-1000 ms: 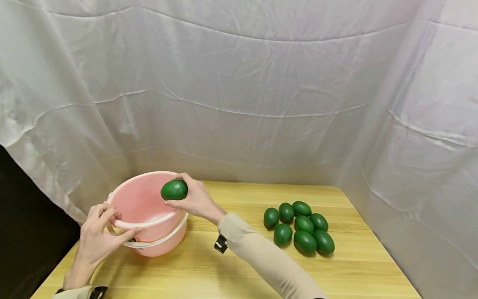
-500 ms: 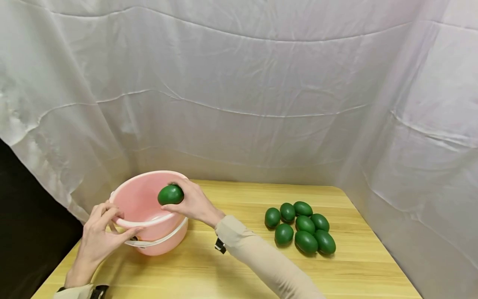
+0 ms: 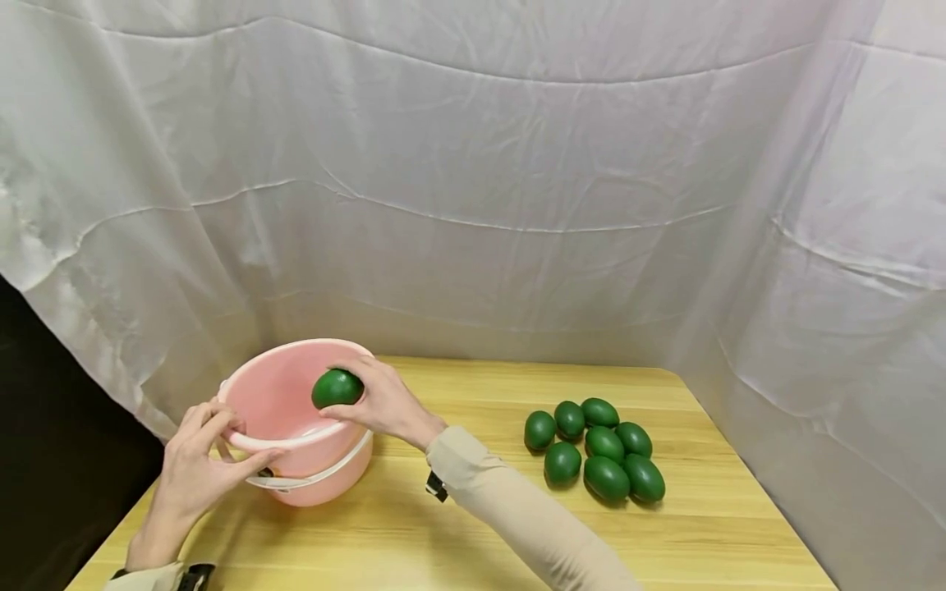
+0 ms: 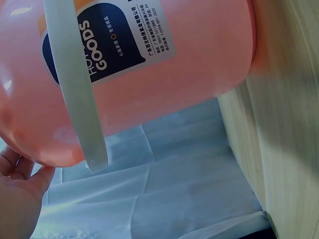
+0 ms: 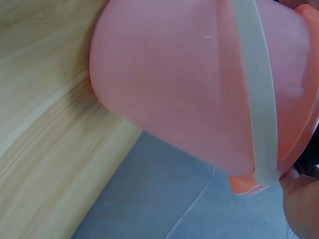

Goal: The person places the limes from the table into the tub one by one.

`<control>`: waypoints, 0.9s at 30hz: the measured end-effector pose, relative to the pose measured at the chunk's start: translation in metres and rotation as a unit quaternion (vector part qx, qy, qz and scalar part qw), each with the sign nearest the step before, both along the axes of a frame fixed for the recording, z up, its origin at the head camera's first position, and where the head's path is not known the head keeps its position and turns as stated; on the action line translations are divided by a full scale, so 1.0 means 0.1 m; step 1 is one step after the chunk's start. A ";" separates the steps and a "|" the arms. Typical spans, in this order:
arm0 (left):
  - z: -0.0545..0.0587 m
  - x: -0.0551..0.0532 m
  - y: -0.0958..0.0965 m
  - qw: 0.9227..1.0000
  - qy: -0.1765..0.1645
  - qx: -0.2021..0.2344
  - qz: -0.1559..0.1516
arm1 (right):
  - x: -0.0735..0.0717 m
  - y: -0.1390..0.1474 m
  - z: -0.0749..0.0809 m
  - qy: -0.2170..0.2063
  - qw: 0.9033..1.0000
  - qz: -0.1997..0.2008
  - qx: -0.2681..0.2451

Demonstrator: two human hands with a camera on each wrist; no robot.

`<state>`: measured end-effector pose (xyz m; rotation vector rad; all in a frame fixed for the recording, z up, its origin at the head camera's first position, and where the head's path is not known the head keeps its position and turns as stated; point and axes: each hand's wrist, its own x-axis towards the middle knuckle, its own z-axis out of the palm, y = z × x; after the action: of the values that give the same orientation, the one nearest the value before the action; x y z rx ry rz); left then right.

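A pink bucket (image 3: 325, 490) with a white handle (image 4: 79, 94) stands at the left of the table in the head view. My left hand (image 3: 194, 464) grips its near left rim, fingers over the edge and thumb outside. In my right hand (image 3: 388, 404) is a smooth dark green avocado (image 3: 334, 388), held between thumb and fingers over the bucket's mouth, at the right side. The right wrist view catches only part of the right hand (image 5: 301, 206) by the rim. The bucket's bottom inside is mostly hidden.
Several more green avocados (image 3: 604, 444) lie in a loose group on the right of the wooden table (image 3: 473, 377). Pale cloth curtains (image 3: 473, 271) hang behind the table and along its sides. A dark area (image 3: 59, 460) borders the left.
From one second to half a second ago, my right hand moved the avocado slightly left and down over the bucket. Since then it has barely moved. My left hand stays on the rim.
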<state>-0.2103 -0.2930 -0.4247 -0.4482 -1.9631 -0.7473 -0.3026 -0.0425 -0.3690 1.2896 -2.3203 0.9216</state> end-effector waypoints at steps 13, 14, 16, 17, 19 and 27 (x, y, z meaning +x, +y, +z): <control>0.01 0.00 0.01 1.000 -0.001 -0.001 0.001 | -0.01 0.00 -0.02 -0.003 1.000 0.005 -0.012; 0.01 0.01 0.01 1.000 -0.004 -0.001 0.001 | -0.01 0.00 -0.01 -0.005 1.000 0.006 -0.010; 0.01 0.01 0.00 1.000 -0.013 -0.001 0.001 | 0.00 0.00 -0.01 -0.013 1.000 0.008 -0.008; 0.01 0.02 -0.01 1.000 -0.018 -0.001 0.002 | 0.00 0.00 -0.01 -0.015 1.000 0.007 -0.007; 0.01 0.02 -0.01 1.000 -0.023 -0.003 0.003 | 0.00 0.00 -0.01 -0.016 1.000 0.004 -0.002; 0.04 0.01 0.01 1.000 0.001 -0.004 -0.001 | -0.01 -0.01 -0.02 0.010 1.000 -0.006 0.008</control>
<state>-0.2088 -0.2920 -0.4205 -0.4557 -1.9648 -0.7411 -0.3035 -0.0435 -0.3709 1.2827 -2.3219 0.8842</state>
